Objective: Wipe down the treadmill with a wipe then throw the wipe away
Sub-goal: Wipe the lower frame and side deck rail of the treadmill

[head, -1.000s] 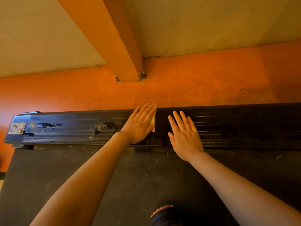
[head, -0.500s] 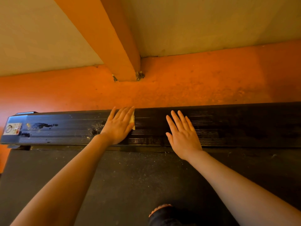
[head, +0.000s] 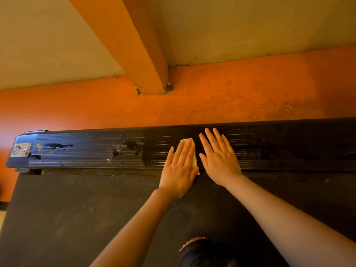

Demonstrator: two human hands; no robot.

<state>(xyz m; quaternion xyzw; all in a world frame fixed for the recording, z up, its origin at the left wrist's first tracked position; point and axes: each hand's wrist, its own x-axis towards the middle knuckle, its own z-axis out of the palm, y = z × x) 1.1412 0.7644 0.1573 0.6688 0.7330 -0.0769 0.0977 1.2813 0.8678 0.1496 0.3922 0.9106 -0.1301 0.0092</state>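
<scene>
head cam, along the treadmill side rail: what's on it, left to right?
Warning sticker → dark smear → dark blotches with pale specks → left hand pressing flat on the wipe → right hand flat on the side rail.

Appeared to be a gym or home workout room: black treadmill side rail (head: 269, 145) and belt (head: 77, 218) at frame bottom, on orange floor (head: 231, 101).
</scene>
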